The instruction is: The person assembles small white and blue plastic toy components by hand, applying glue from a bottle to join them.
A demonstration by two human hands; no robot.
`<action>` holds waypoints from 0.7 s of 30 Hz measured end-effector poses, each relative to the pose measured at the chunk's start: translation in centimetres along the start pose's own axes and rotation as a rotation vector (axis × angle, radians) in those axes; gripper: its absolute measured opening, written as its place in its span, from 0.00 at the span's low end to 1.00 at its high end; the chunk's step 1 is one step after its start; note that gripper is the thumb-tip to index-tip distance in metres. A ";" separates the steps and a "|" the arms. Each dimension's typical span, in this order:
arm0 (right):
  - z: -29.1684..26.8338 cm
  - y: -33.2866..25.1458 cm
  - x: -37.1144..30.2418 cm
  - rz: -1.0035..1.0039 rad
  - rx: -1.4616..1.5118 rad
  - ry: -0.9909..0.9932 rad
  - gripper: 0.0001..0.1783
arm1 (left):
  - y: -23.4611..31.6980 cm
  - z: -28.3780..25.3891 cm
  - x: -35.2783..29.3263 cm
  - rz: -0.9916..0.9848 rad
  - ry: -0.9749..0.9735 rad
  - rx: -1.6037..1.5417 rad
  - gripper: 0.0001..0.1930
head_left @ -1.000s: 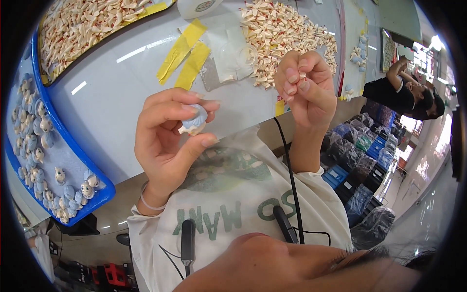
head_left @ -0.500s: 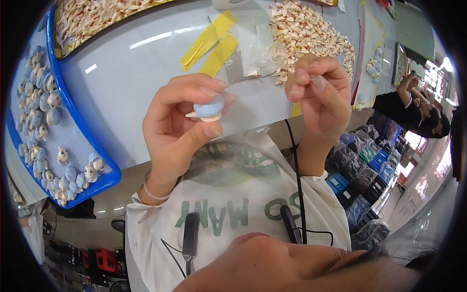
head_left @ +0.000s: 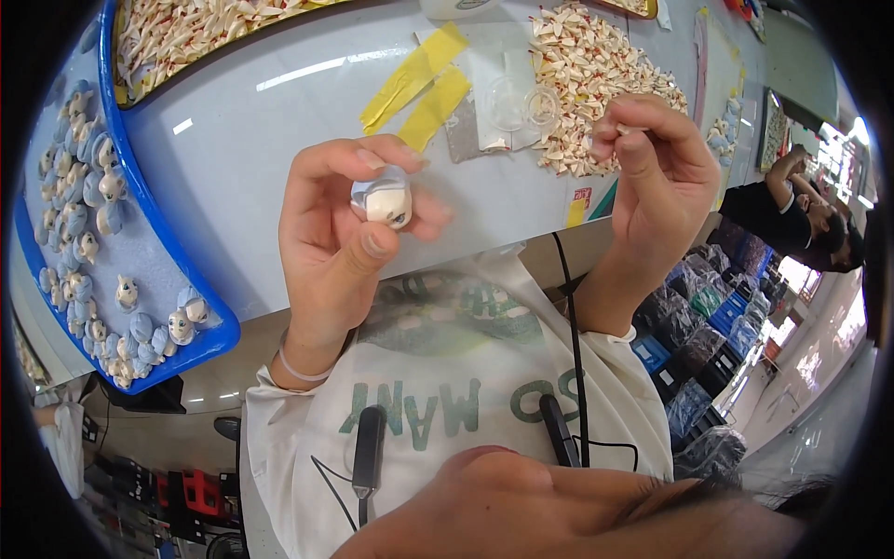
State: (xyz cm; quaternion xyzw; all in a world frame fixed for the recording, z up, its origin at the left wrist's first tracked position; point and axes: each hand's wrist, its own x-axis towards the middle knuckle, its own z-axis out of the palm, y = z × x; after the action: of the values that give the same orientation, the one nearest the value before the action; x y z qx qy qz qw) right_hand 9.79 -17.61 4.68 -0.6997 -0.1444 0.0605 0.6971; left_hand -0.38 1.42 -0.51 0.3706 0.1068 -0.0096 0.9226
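Between the thumb and fingers of my left hand (head_left: 321,219) is a small figurine head (head_left: 384,198) with light blue hair and a cream face. One painted eye shows on its lower right side. My right hand (head_left: 666,172) is raised at the near right edge of a heap of small pointed cream pieces (head_left: 605,70) with red tips. Its thumb and forefinger pinch a tiny cream piece (head_left: 630,129), mostly covered by the fingertips. The two hands are well apart above the table's near edge.
At left stands a blue tray (head_left: 177,252) with many similar heads (head_left: 112,182). A yellow-edged tray of pointed pieces (head_left: 186,37) lies at the far left. Yellow tape strips (head_left: 416,74) and clear round dishes (head_left: 507,107) are mid-table. A black cable (head_left: 570,326) hangs before me.
My left hand has turned the figurine head, so its painted eye now shows and the pointed bit at its side no longer does. My right hand has moved to the right, still pinching.
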 end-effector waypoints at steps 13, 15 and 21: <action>0.3 0.1 3.0 -0.095 -0.623 -0.246 0.07 | -0.6 0.2 0.1 0.083 -0.046 0.069 0.20; 0.5 0.0 3.2 -0.117 -0.678 -0.279 0.07 | -0.7 0.0 0.2 0.099 -0.058 0.072 0.20; 1.0 -0.8 3.3 -0.173 -0.897 -0.318 0.08 | -1.0 -0.2 0.4 0.125 -0.191 -0.106 0.18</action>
State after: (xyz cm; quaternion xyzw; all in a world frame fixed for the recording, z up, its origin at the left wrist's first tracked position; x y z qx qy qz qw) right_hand 12.49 -15.70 5.88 -0.8988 -0.3186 0.0404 0.2983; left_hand -0.09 0.89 -1.40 0.3246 -0.0043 0.0184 0.9457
